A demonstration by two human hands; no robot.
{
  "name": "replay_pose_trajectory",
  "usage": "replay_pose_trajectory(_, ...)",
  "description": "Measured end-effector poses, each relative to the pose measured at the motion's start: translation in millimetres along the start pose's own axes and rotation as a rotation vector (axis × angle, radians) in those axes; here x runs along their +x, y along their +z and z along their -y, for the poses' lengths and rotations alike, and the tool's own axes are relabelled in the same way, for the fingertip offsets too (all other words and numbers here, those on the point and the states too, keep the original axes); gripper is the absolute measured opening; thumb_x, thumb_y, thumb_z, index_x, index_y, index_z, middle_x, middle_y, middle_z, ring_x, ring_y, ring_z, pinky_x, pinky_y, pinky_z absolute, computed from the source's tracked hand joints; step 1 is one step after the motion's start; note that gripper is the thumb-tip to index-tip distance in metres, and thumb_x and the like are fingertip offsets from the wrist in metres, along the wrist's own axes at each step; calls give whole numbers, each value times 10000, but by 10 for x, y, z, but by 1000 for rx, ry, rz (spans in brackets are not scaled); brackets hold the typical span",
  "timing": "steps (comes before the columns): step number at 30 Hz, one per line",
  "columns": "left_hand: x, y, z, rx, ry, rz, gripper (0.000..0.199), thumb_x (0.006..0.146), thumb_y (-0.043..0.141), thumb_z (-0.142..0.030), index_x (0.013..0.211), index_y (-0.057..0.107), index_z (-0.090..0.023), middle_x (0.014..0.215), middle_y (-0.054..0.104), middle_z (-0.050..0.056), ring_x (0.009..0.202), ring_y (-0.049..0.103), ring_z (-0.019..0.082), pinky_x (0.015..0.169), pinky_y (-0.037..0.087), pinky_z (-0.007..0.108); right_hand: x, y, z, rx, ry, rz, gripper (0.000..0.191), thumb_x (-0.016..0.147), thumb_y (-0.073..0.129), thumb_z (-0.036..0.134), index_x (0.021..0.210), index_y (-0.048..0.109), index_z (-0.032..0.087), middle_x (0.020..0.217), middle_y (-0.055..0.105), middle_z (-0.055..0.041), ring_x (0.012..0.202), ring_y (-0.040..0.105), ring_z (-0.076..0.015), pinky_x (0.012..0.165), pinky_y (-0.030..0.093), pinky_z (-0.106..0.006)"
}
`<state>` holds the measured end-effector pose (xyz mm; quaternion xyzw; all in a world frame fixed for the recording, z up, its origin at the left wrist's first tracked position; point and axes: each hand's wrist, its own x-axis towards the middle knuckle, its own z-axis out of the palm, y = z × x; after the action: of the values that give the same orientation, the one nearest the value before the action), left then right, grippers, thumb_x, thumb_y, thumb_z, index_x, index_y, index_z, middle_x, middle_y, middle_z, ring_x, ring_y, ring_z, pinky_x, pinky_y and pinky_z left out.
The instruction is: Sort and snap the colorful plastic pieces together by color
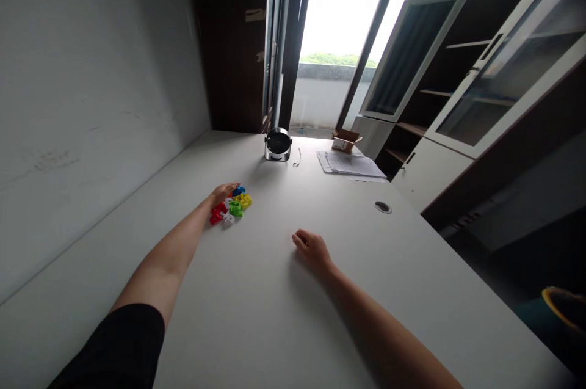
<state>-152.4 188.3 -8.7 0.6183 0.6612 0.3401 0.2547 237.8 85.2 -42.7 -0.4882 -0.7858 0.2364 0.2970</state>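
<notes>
Right hand: nearest me at the desk, fingers curled into a loose fist; I see nothing in it.
Blocks, handling: I'd guess light, stiff plastic, a bit slick, hard to break. I'd pinch one across opposite sides or by a projecting end; bunched like this, neighbours may get nudged.
Blocks, look: small, chunky, bright; white block and red block nearer, then green block, yellow block, blue block farthest. Fine shape too small for me to tell.
Blocks, place: one close bunch on the desk, farther out and left of the right hand.
Left hand: at the bunch's far-left side, fingertips by the blue block; I can't tell if it's pinching anything.
Papers: loose stack, far right.
Round device: black face, metal stand, far end.
Box: cardboard, flaps open, by the papers' far edge.
</notes>
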Motion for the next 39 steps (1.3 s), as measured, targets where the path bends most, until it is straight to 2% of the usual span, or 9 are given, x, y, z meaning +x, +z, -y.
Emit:
replay_pose_trajectory(6,-29,284,-335,-91,76,278,634,875,357,-647,1205,683,-214,1316,676,141,1193,641,242,1034,520,399,-17,-48,20,-2,-26,32,308,910,488,383,674,568,202,633,550,20,594,458,-126,599,307,-232)
replay_pose_trajectory(11,-237,592,-667,-46,168,412,596,932,308,-602,1243,678,-252,1336,675,91,1168,669,235,999,550,389,-33,-95,32,20,-42,30,264,904,511,354,712,616,207,674,601,8,611,493,-133,600,327,-231)
replay_pose_trajectory(15,-383,661,-843,-3,246,501,609,950,327,-631,1297,671,-266,1370,660,49,1221,639,250,1031,528,367,-38,-136,16,41,-47,47,253,902,519,349,739,649,206,698,623,4,623,507,-135,611,347,-232)
replay_pose_trajectory(18,-462,549,-763,89,269,376,621,955,321,-622,1311,672,-254,1375,657,44,1264,602,266,1083,482,377,-61,-174,4,59,-49,50,246,899,522,344,764,675,206,721,644,-3,648,521,-140,628,364,-233)
replay_pose_trajectory(23,-704,264,-222,301,260,94,537,933,391,-536,1210,719,-212,1312,684,78,1295,555,287,1165,379,432,-88,-195,-37,88,-46,53,243,890,530,340,775,698,205,704,645,5,639,516,-134,622,354,-233)
replay_pose_trajectory(27,-963,334,26,378,219,-5,524,934,413,-516,1230,693,-188,1361,651,95,1317,534,278,1165,370,429,-93,-187,-39,98,-25,34,246,889,530,336,783,706,202,695,644,10,634,512,-130,616,345,-230)
replay_pose_trajectory(29,-1050,501,-33,388,232,-26,528,953,403,-517,1292,652,-197,1391,629,93,1316,530,269,1154,379,430,-105,-193,-16,95,-18,25,241,888,530,329,785,707,202,700,646,10,639,512,-130,615,344,-229)
replay_pose_trajectory(33,-1108,863,-351,421,264,-85,501,951,451,-489,1353,600,-231,1427,593,93,1343,496,280,1165,357,461,-140,-218,32,82,-11,5,220,881,536,302,792,710,201,729,664,3,672,535,-137,643,374,-230)
replay_pose_trajectory(39,-1176,1090,-783,442,311,-188,464,960,447,-422,1366,585,-245,1440,562,99,1353,468,300,1162,347,484,-162,-185,43,26,-20,12,199,899,536,272,823,710,213,793,684,-8,712,569,-147,676,417,-237)
